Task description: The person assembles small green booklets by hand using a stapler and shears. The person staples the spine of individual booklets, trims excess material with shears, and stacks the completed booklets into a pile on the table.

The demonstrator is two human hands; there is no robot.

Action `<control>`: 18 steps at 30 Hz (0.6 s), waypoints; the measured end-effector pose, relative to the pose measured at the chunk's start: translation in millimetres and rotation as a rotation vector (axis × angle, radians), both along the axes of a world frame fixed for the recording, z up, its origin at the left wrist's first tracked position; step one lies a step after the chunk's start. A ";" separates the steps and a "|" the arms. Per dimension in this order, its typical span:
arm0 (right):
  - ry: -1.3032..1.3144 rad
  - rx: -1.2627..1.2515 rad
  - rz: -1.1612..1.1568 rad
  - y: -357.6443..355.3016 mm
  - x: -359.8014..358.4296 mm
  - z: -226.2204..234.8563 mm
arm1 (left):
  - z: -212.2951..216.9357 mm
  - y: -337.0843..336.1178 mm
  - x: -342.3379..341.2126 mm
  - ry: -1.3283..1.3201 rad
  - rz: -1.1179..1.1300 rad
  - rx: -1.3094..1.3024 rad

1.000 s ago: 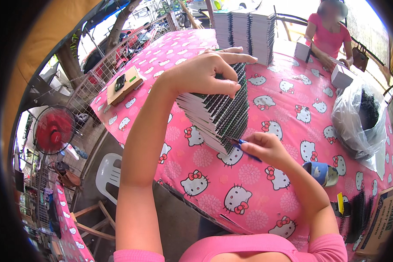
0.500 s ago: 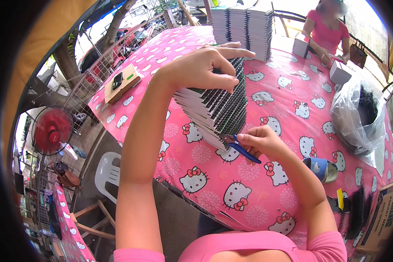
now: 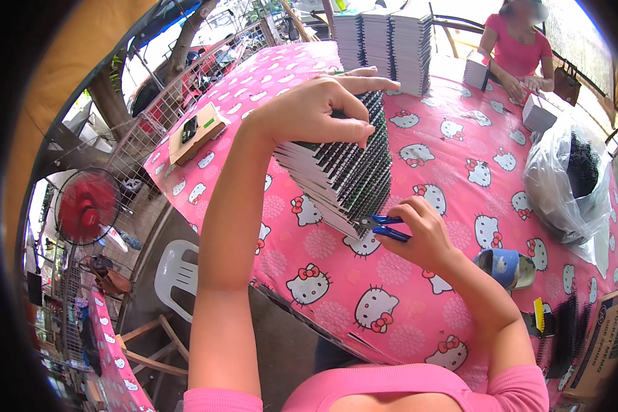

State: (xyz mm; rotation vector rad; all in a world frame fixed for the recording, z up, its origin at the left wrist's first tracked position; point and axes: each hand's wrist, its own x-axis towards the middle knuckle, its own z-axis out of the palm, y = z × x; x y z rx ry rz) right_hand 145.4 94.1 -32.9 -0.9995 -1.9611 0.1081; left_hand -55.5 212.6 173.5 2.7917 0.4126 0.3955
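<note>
A tall stack of spiral-bound notebooks (image 3: 347,175) with black coils leans in front of me on the pink table. My left hand (image 3: 323,110) lies on its top, index finger stretched out and thumb apart, gripping nothing that I can see. In my right hand (image 3: 419,230) is a pair of blue-handled cutting pliers (image 3: 391,233), handles spread. Their jaws are at the coil ends near the bottom of the stack; whether they touch a coil I cannot tell.
Taller notebook stacks (image 3: 384,51) stand behind. Rightward are a plastic bag (image 3: 563,192) of black coils, a blue roll (image 3: 498,266), loose black coils (image 3: 566,336) and a cardboard box (image 3: 604,343). A phone (image 3: 189,128) lies on cardboard at left. Another person (image 3: 518,51) handles notebooks across the table.
The pliers have turned in my right hand and their handles have spread apart. My left hand stays on the stack. The view has shifted slightly.
</note>
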 end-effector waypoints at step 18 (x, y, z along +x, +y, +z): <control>0.251 -0.846 0.145 5.9 2.1 15.9 | 0.7 -0.7 -1.0 0.012 0.004 -0.005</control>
